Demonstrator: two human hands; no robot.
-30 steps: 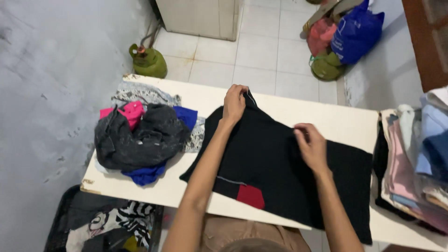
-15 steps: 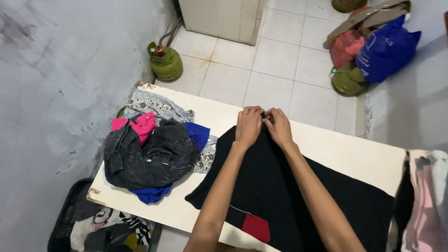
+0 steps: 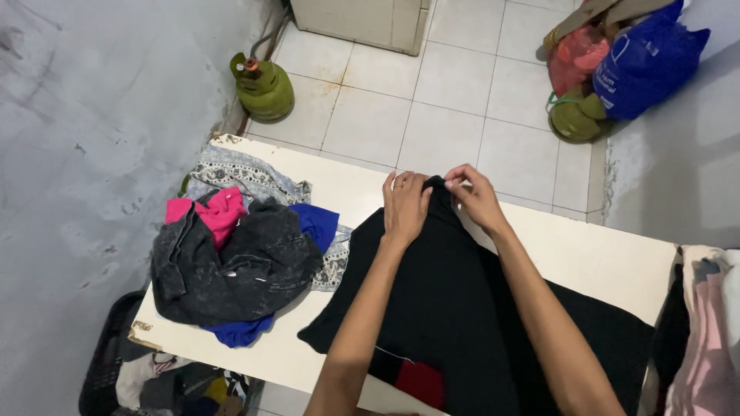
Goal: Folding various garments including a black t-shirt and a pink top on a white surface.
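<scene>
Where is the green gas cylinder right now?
In the head view, the green gas cylinder stands on the tiled floor at upper left, against the grey wall, just beyond the white table's far-left corner.

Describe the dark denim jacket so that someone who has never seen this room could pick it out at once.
Start at the white table, then go to its left end, away from the black garment under both hands. There a clothes heap lies; the denim jacket is on top, faded charcoal and crumpled, over pink, blue and patterned grey pieces.
</scene>
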